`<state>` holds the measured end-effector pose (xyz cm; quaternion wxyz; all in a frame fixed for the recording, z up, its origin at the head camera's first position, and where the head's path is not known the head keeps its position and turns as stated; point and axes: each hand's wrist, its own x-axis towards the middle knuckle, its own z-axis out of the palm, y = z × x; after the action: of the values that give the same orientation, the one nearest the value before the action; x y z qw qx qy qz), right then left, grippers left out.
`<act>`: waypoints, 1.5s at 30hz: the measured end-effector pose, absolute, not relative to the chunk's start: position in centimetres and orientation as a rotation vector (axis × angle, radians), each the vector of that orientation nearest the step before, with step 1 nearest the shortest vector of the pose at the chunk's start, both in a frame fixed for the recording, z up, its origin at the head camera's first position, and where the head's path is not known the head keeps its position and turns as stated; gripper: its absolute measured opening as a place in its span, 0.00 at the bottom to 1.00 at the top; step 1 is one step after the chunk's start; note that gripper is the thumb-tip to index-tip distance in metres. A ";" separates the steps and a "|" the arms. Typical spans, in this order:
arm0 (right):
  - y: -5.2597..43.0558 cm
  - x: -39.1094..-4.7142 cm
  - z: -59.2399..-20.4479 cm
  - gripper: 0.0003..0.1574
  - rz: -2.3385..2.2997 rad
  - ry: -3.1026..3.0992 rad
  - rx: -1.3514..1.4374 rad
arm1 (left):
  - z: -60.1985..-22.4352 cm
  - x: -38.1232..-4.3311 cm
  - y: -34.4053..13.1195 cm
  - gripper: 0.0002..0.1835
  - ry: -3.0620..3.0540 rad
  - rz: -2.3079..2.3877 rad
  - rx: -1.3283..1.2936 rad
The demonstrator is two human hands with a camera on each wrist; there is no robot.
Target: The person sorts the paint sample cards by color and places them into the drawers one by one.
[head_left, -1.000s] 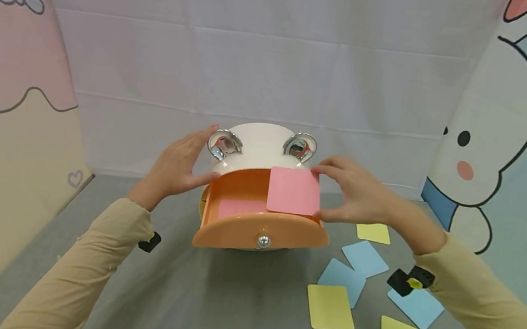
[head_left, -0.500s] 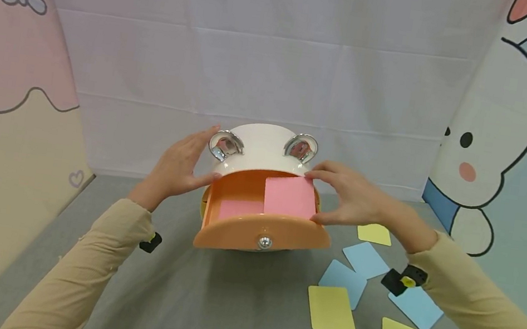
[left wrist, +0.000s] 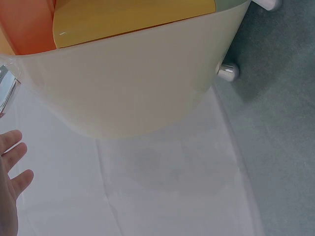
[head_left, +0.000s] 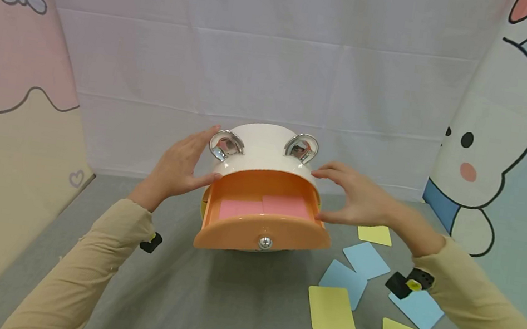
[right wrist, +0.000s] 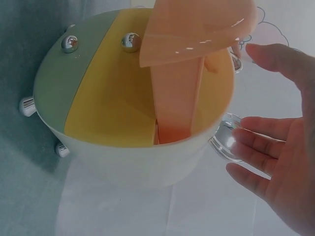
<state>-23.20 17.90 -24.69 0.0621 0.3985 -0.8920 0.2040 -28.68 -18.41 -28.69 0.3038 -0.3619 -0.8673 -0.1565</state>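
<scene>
Now has the right grip [head_left: 360, 198], thumb and fingers apart, just right of two pink cards [head_left: 265, 207] lying in the open orange drawer [head_left: 240, 188], and the left grip [head_left: 176, 168] spread at the left of the white box [head_left: 263, 145]. Has blue cards [head_left: 366, 259] and yellow cards [head_left: 332, 309] on the bench [head_left: 222, 316] to the right, with the drawer front [head_left: 228, 232] standing before the pink pair.
</scene>
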 end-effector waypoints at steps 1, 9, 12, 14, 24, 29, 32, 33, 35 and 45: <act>18.0 -23.2 -24.6 0.43 0.627 -2.688 1.204 | -28.7 -28.7 -18.4 0.46 -2.297 -0.416 -0.960; 18.7 -21.9 -24.3 0.36 0.671 -2.574 1.212 | -28.7 -28.5 -18.4 0.46 -2.321 -0.412 -0.941; 18.6 -21.1 -24.4 0.35 0.700 -2.475 1.226 | -28.7 -28.5 -18.4 0.46 -2.320 -0.408 -0.942; 18.3 -20.5 -24.6 0.34 0.713 -2.392 1.240 | -28.8 -28.6 -18.4 0.46 -2.315 -0.406 -0.944; 14.9 -17.2 -27.8 0.28 0.807 -2.010 1.191 | -28.7 -28.5 -18.3 0.46 -2.320 -0.400 -0.941; 13.3 -15.9 -30.6 0.28 0.843 -1.912 1.091 | -28.8 -28.5 -18.1 0.46 -2.318 -0.398 -0.947; 12.4 -15.5 -32.1 0.27 0.908 -1.872 1.039 | -28.7 -28.5 -18.0 0.47 -2.313 -0.408 -0.956; 12.1 -15.5 -32.6 0.25 0.929 -1.867 1.023 | -28.7 -28.6 -18.0 0.47 -2.311 -0.409 -0.957; 11.5 -15.4 -33.4 0.23 0.981 -1.839 0.997 | -28.7 -28.6 -18.0 0.47 -2.312 -0.410 -0.958; 8.6 -15.3 -35.9 0.14 1.140 -1.835 0.898 | -28.9 -28.6 -18.1 0.47 -2.305 -0.401 -0.953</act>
<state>-15.31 8.63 -35.92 0.3905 0.3534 -0.7220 0.4487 -28.58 -18.14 -28.88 0.3029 -0.3597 -0.8695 -0.1514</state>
